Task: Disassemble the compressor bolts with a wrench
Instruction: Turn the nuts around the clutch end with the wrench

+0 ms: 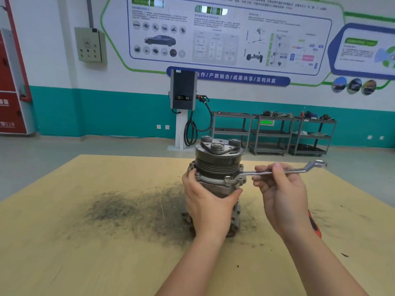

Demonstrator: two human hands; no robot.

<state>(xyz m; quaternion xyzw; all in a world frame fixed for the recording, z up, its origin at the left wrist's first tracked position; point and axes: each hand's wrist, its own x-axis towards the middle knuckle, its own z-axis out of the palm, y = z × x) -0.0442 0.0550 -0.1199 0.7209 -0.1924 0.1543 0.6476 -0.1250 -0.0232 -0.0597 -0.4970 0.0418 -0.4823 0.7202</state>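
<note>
Left hand (206,201) wrapped around the compressor (218,167), steadying it upright on the wooden table (64,242). Right hand (282,193) gripping the wrench (284,170) mid-shaft, near-level, ring end seated on a flange bolt (240,179) at the compressor's right side. Dark grime smeared across the table to the left.

White-and-teal wall (64,99) with posters, grey floor (85,146), charging post (183,90), grey shelf carts (271,133)
</note>
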